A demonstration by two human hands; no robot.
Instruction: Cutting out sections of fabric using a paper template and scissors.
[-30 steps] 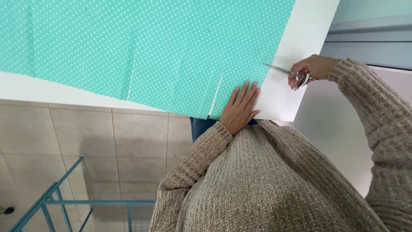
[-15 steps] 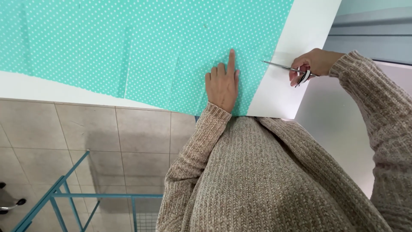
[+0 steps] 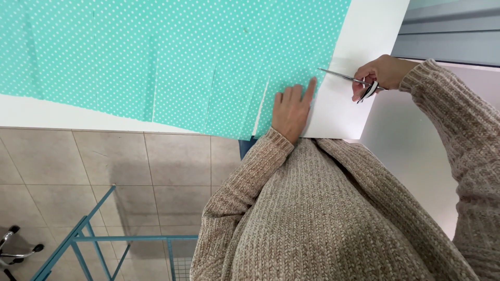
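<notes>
The turquoise dotted fabric [image 3: 172,57] was spread over the white tabletop [image 3: 364,36] and pinned flat near its edge by the left hand [image 3: 291,112], fingers pressed together — while scissors [image 3: 350,79] were gripped in the right hand [image 3: 383,73], blades apparently closed, pointed at the cloth's edge.

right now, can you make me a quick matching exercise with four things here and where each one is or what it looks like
Things:
1. fabric
2. scissors
3. left hand
4. rack

Descriptions:
A. held in the right hand, blades pointing at the cloth edge
B. blue metal, down on the tiled floor
C. teal with white dots, slit into strips along its near edge
D. flat on the cloth's right edge, fingers spread

Pairs: 1-C, 2-A, 3-D, 4-B
</notes>
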